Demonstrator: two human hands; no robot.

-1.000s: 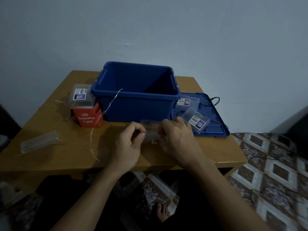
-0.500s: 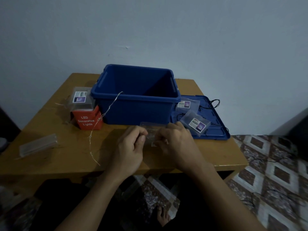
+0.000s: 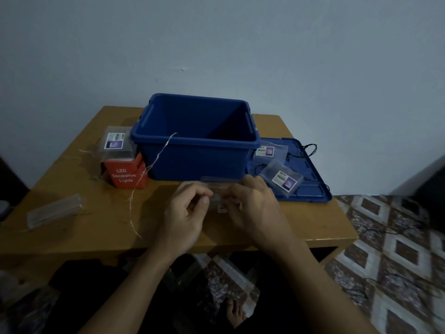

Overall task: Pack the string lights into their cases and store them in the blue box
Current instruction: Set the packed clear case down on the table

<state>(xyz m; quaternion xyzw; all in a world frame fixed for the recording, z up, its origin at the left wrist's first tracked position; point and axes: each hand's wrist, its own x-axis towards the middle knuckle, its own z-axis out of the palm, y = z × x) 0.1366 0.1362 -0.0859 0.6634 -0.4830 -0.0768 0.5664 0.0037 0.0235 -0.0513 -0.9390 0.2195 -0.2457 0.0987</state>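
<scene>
My left hand (image 3: 186,210) and my right hand (image 3: 250,203) meet over the table's front, both pinching a small clear plastic case (image 3: 220,189) between them. Its contents are hidden by my fingers. Just behind it stands the open blue box (image 3: 195,153), which looks empty. A thin wire string light (image 3: 149,174) hangs from the box's front rim down across the table. A clear labelled case (image 3: 115,143) rests on a red LED lights carton (image 3: 125,175) at the left. Two more labelled cases (image 3: 281,180) (image 3: 269,151) lie on the blue lid (image 3: 310,189).
A long clear case (image 3: 54,209) lies near the wooden table's (image 3: 96,237) left front. Dark cable (image 3: 305,150) loops at the lid's far edge. More dark wire trails over the patterned floor (image 3: 385,249) at the right. A bare foot (image 3: 234,314) shows under the table.
Both hands stayed at the clear case, with fingers shifting slightly on it. The view has tilted a little; nothing else on the table moved.
</scene>
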